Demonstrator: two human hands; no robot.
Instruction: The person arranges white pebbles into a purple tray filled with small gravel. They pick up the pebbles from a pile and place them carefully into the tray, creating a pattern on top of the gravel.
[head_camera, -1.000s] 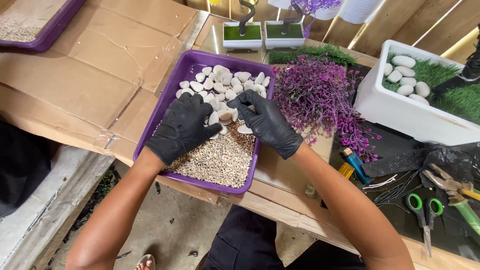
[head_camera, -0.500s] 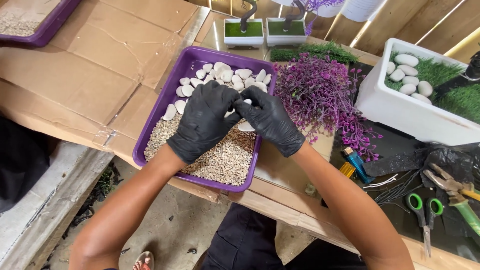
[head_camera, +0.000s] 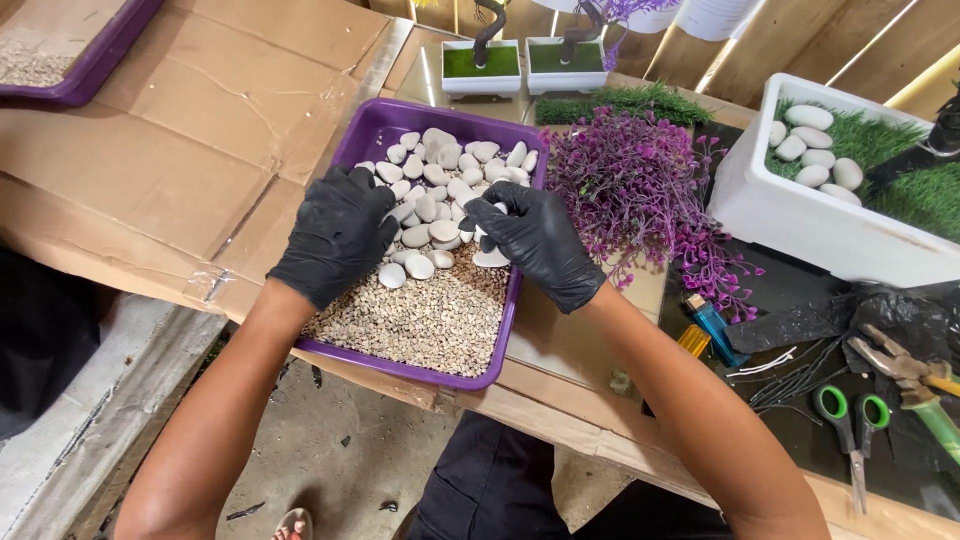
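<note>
Right hand (head_camera: 535, 240) curled, grip pinching a white pebble (head_camera: 499, 209); left hand (head_camera: 335, 235) palm-down, loosely open over purple tray (head_camera: 375, 125).

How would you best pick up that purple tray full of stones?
Probably by its two long rims, one hand each side, coming from left and right. The tray is a shallow rectangle, loaded with white pebbles at the far end and gravel at the near end, so a one-sided grip would likely tip it. The left hand already rests over the left rim; the right hand is near the right one.

Flattened brown cardboard (head_camera: 150, 170) across the upper left, slatted wooden wall (head_camera: 800, 50) along the top, sunlit; dirt floor (head_camera: 330, 470) at bottom.
</note>
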